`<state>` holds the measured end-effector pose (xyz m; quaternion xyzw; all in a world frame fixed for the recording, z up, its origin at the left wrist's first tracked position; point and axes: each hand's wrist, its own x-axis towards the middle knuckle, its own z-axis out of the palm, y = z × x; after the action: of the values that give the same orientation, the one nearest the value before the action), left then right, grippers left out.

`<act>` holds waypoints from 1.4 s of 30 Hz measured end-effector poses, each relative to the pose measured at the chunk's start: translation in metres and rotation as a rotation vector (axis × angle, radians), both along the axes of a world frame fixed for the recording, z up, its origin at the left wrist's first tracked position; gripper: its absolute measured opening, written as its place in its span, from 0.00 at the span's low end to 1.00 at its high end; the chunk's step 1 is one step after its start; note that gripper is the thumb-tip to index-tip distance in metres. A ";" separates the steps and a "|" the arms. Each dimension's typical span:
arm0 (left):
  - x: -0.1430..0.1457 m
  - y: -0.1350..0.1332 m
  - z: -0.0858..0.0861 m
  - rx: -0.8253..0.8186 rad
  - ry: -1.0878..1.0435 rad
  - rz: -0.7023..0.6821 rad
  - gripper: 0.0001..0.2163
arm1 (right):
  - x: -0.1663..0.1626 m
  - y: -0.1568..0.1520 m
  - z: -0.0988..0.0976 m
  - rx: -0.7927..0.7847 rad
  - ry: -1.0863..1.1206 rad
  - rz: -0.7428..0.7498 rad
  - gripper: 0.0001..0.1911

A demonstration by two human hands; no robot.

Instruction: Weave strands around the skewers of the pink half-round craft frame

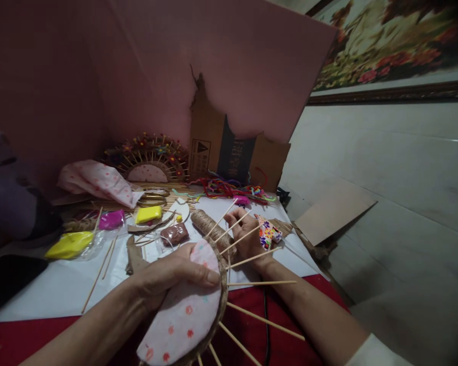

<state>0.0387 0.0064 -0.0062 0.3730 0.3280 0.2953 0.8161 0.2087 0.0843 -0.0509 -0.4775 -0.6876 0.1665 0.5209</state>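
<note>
My left hand (183,272) is closed on a half-round panel (187,315), thumb across its face. Pale cloth with red and blue spots covers the panel. Brown twine lines its curved rim, and several thin wooden sticks (265,321) fan out from there. Behind the upper sticks is my right hand (246,234), its fingers bent into a pinch; what they hold, if anything, is too small to make out. A roll of twine (209,226) lies just left of that hand, partly hidden by the sticks. Floral cloth (267,231) rests to its right.
Yellow packs (70,245), a magenta pack (112,219), a brown pack (174,233) and loose sticks (97,277) lie on the white sheet (30,305). Scissors (152,197), pipe cleaners (229,187), a decorated half-round piece (148,173) and torn cardboard (204,142) are farther back.
</note>
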 end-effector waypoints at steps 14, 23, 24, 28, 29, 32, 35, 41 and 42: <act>0.004 -0.002 -0.012 -0.056 -0.070 -0.023 0.14 | -0.007 -0.009 0.010 -0.008 -0.245 0.053 0.12; 0.003 0.000 -0.013 -0.011 -0.058 -0.001 0.10 | -0.001 -0.004 0.005 0.007 -0.174 0.055 0.11; 0.003 0.000 -0.012 0.001 -0.056 0.006 0.11 | 0.001 -0.003 0.004 0.000 -0.159 0.053 0.11; 0.004 -0.001 -0.009 -0.003 -0.035 0.041 0.12 | 0.009 0.003 0.004 -0.029 -0.048 0.042 0.12; 0.004 -0.002 -0.008 -0.010 -0.018 0.051 0.11 | 0.010 0.005 0.005 -0.033 -0.004 0.048 0.13; 0.003 -0.002 -0.005 -0.019 0.054 0.067 0.11 | 0.016 0.013 0.008 -0.096 0.166 0.146 0.17; 0.003 -0.002 -0.004 -0.025 0.096 0.046 0.09 | 0.023 0.020 0.011 -0.247 0.373 0.316 0.20; 0.001 0.003 -0.012 -0.034 0.143 0.090 0.11 | 0.039 0.023 0.023 -0.435 0.625 0.516 0.25; 0.001 0.004 -0.014 -0.040 0.148 0.102 0.13 | 0.041 0.022 0.026 -0.448 0.652 0.540 0.25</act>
<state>0.0395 0.0105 -0.0202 0.3600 0.4117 0.3015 0.7810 0.2496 0.1058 -0.0244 -0.3052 -0.5351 0.5811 0.5319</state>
